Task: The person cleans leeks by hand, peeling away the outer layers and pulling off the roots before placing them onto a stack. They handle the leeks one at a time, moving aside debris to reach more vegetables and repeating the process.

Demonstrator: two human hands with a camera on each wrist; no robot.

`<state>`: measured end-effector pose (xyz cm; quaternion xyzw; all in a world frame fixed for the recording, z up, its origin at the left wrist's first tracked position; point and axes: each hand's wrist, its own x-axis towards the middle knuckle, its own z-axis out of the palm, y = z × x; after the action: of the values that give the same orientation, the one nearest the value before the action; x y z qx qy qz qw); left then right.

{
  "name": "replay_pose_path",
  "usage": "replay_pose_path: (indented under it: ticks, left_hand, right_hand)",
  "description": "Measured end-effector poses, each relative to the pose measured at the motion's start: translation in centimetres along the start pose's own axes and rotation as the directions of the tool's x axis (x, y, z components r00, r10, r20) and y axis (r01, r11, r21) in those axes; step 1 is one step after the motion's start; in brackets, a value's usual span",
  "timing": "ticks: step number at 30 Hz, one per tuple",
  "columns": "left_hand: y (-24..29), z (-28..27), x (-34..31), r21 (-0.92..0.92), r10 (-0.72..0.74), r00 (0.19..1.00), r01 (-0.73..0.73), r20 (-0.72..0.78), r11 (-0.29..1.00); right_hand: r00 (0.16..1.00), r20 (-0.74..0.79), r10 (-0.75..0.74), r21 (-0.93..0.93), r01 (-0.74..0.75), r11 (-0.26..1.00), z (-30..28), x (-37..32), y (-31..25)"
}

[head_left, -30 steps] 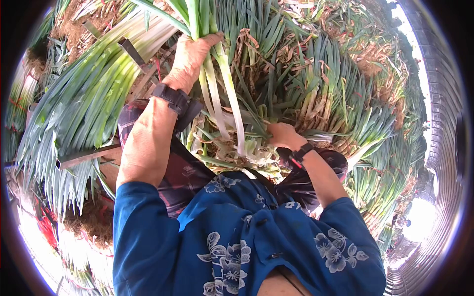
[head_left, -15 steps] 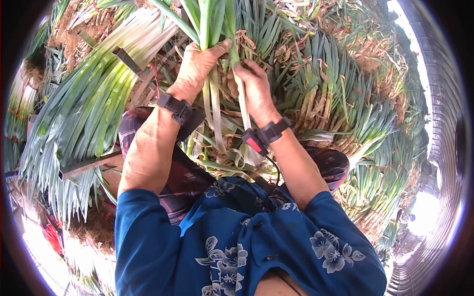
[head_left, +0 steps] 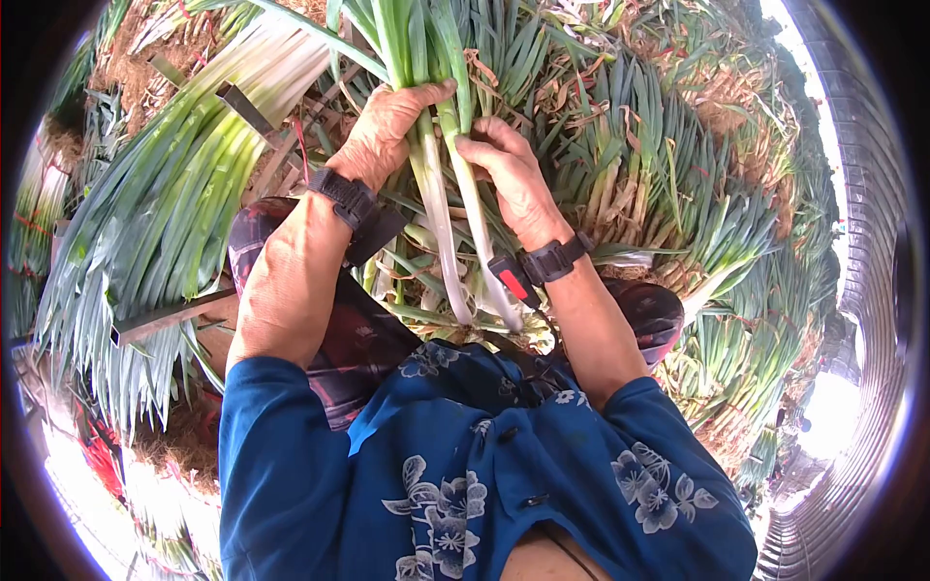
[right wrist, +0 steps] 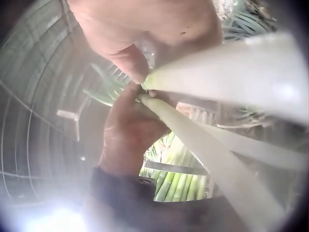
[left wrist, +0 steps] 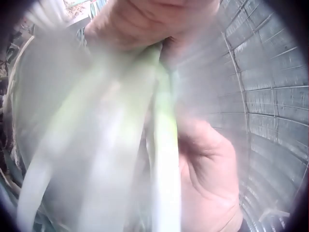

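In the head view the left hand [head_left: 389,131] grips several long green onions [head_left: 438,208] just below their green leaves, with the white ends hanging down. Just right of it, the right hand [head_left: 511,179] pinches the rightmost stalk between thumb and fingers. The right wrist view has the right hand [right wrist: 159,29] at the top, pinching a pale stalk [right wrist: 227,72]; the left hand [right wrist: 133,130] is below it, around the other stalks. Blurred stalks [left wrist: 166,169] cross the left wrist view between the left hand [left wrist: 154,21] and the right hand [left wrist: 207,174].
A large bundle of green onions [head_left: 184,184] lies at the left across a metal frame [head_left: 174,318]. More piled onions [head_left: 620,145] spread behind and to the right. The person's legs [head_left: 358,349] are bent around loose leaves and trimmings.
The right hand has come up from the pile near the right knee to the held stalks, then shifted slightly right. The white ends have swung right and the left hand has moved slightly.
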<state>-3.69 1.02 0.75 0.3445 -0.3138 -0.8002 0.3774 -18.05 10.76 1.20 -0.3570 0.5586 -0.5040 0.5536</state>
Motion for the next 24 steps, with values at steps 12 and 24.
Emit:
replay_pose_path:
  ticks: [12,24]
  left_hand:
    - [0.2,-0.9,0.9,0.101,0.158,0.983,-0.149,-0.092,0.984]
    - [1.7,-3.6,2.1,-0.047,0.257,0.844,-0.315,-0.471,0.948]
  right_hand:
    - [0.945,0.004,-0.326,-0.158,0.322,0.933,-0.1,-0.4,0.6]
    - [0.931,-0.303,0.204,0.865,0.179,0.469,-8.2,1.5,3.3]
